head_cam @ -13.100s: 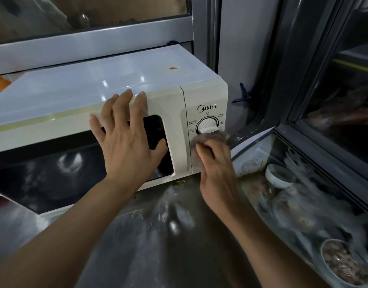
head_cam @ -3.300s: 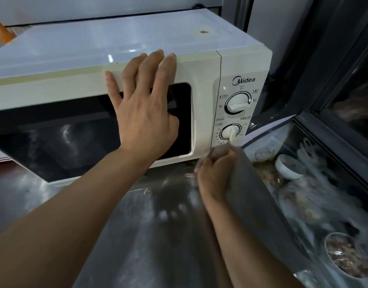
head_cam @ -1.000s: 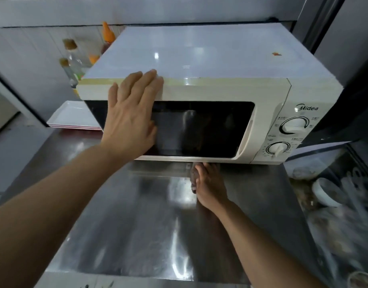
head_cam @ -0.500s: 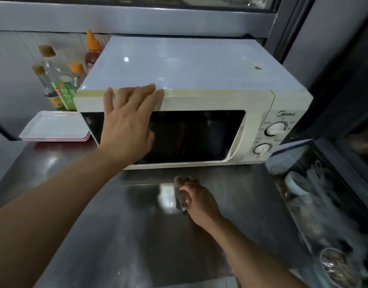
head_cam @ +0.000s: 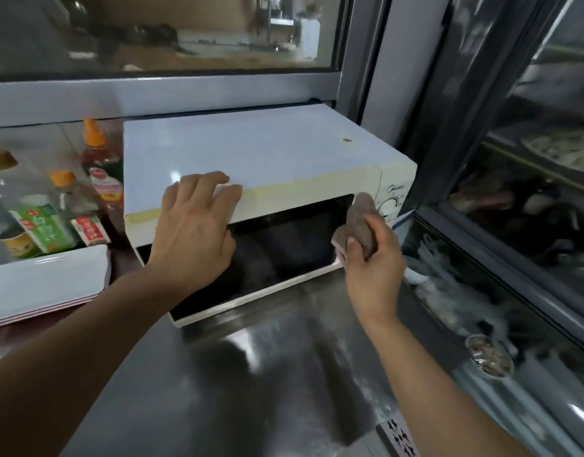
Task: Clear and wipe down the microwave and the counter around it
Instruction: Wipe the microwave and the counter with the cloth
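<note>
A white microwave (head_cam: 267,173) sits on a steel counter (head_cam: 251,374), its dark glass door facing the person. The left hand (head_cam: 195,232) lies flat on the front upper edge of the oven, palm against the door and fingers (head_cam: 218,183) stretched over onto the top panel, holding nothing. The right hand (head_cam: 371,255) is curled around a bunched brownish-grey cloth (head_cam: 358,222), thumb and fingers pinching its lower part, while the cloth's upper end stands above the knuckles and meets the right side of the door, just beside the control panel (head_cam: 394,199). A small orange spot (head_cam: 346,139) marks the oven's top near its right rear. To the left of the microwave stand several sauce bottles (head_cam: 99,166), with stacked white trays (head_cam: 43,282) in front of them. A glass-fronted chiller (head_cam: 515,258) stands to the right.
</note>
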The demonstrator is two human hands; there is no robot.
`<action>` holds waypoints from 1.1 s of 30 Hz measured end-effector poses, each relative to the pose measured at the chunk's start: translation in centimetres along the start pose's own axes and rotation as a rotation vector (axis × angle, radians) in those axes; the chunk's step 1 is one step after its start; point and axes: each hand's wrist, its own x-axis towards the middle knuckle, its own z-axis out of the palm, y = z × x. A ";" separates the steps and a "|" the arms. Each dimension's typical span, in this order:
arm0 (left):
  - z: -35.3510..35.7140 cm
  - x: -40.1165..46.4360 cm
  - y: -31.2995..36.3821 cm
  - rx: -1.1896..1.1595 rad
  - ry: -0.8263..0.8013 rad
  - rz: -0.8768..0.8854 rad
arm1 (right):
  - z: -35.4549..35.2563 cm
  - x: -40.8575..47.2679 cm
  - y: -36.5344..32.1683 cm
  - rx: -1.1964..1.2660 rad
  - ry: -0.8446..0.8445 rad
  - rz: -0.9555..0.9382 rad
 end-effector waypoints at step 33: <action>1.4 0.9 -1.3 -0.085 0.192 0.062 | 9.4 0.3 1.8 -0.156 0.119 -0.117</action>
